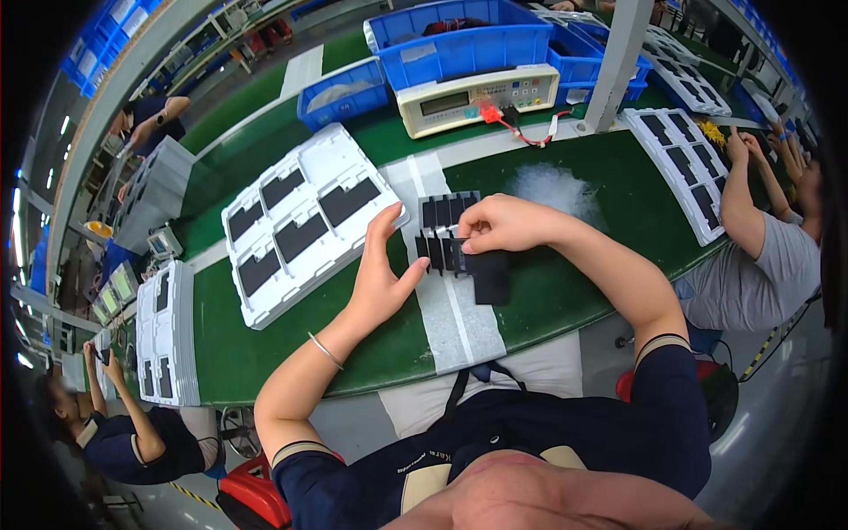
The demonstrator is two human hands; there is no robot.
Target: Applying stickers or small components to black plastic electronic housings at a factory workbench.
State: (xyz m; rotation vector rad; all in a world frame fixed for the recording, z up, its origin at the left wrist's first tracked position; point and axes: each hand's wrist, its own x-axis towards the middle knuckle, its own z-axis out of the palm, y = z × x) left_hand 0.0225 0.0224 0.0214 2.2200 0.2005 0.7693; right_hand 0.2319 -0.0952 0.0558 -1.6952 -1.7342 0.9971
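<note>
On the pale strip in front of me lies a black segmented panel point(449, 210), in two rows of narrow slats with a bright gap between them. My right hand point(505, 223) pinches its near row from above, thumb and fingertips pressed together. A flat black sheet point(491, 284) extends from beneath that hand toward me; whether it joins the slats I cannot tell. My left hand point(382, 276) is at the panel's left side, index finger stretched out and thumb apart from it. That thumb tip meets the left end of the near row.
Left of the panel sits a white tray point(311, 231) holding several black rectangles; another white tray point(676, 172) is at right. Behind stand a bench meter point(477, 99) with red leads, blue bins point(459, 40) and a metal post point(621, 66). Co-workers sit on both sides.
</note>
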